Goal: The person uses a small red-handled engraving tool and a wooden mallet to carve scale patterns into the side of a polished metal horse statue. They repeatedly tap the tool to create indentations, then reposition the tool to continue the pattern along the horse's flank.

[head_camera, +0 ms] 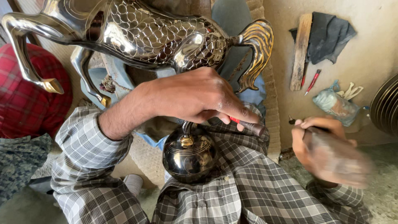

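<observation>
A shiny metal horse statue (145, 33) with engraved scale patterns and a gilded tail (257, 49) rears on a dark polished ball base (188, 155) that rests in my lap. My left hand (195, 97) lies against the horse's underside, fingers closed on a thin chisel (248, 124) with a red band and a dark end pointing right. My right hand (319, 145) is to the right of it, motion-blurred, gripping what looks like a brownish mallet (344, 159). Both my sleeves are grey checked.
On the sandy floor at the right lie a wooden slat (300, 49), a dark cloth (331, 35), a red-handled tool (311, 81) and a plastic bag (336, 103). A ribbed round metal object (385, 108) is at the right edge. A red checked cloth (25, 95) is at the left.
</observation>
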